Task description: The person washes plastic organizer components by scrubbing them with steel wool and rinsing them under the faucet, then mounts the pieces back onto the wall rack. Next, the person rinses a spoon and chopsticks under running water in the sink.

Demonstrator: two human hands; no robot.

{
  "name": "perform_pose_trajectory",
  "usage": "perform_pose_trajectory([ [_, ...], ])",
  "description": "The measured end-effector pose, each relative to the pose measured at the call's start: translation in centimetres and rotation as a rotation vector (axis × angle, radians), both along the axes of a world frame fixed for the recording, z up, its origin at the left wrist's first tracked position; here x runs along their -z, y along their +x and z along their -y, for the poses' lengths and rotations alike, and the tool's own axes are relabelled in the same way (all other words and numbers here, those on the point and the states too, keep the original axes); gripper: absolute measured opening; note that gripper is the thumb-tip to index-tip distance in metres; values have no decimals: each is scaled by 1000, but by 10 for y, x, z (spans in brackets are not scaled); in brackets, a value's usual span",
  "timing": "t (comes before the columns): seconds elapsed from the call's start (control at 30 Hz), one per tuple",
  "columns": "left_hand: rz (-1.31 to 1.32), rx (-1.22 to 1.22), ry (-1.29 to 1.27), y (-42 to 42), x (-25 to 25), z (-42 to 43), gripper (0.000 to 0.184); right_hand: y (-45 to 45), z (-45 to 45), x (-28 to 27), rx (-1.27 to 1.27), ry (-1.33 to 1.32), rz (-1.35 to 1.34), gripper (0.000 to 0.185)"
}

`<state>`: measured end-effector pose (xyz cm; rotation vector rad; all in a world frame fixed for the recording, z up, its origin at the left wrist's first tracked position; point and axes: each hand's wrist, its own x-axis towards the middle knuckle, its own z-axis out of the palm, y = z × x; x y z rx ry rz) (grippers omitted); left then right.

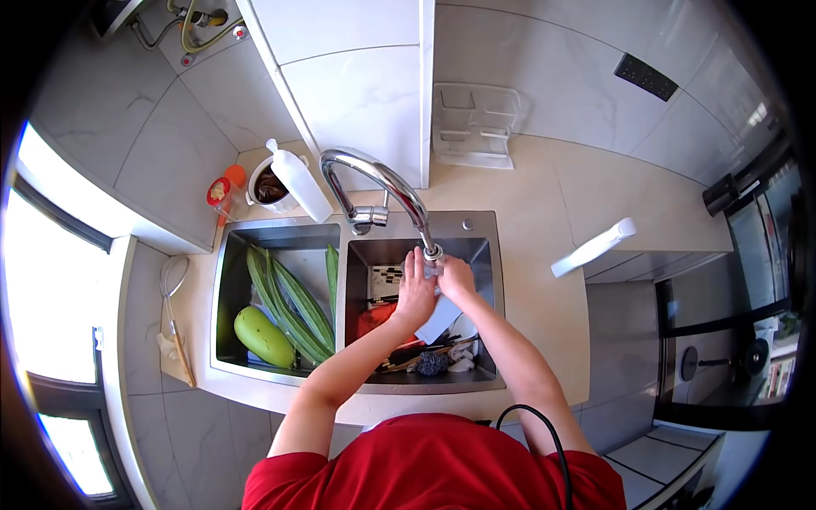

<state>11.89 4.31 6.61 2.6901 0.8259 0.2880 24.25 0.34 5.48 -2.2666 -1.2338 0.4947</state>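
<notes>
Both my hands are over the right sink basin, just under the tip of the chrome faucet [387,174]. My left hand [416,289] has its fingers stretched forward beside the spout. My right hand [456,279] is closed round something clear or pale at the spout, too small to name. Below them a pale flat piece [439,320] slants down into the basin. Under my hands lie a red item [374,320], a dark scrubber [433,364], whitish crumpled pieces [461,357] and thin sticks.
The left basin holds long green gourds [293,297] and a rounder green one [263,337]. Behind it stand a white bottle [300,183], a pot [270,189] and a red-lidded jar [218,190]. A whisk [172,297] lies left; a white object [593,247] stands right.
</notes>
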Motion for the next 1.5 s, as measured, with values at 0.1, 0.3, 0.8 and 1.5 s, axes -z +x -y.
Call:
perform_pose_trajectory([
  [0.1,133,-7,-39,4,21,-16,23,-16,3,-19,110,-41,43,19],
  [0.3,408,-9,-304,-1,34,-28,22,-11,7,0,-35,476,-289,39],
  [0.8,489,114,-954,-6,55,-55,24,36,20,36,-198,252,-869,73],
  [1.5,510,-36,-1517,-16,25,-45,52,7,57,53,-73,525,-264,99],
])
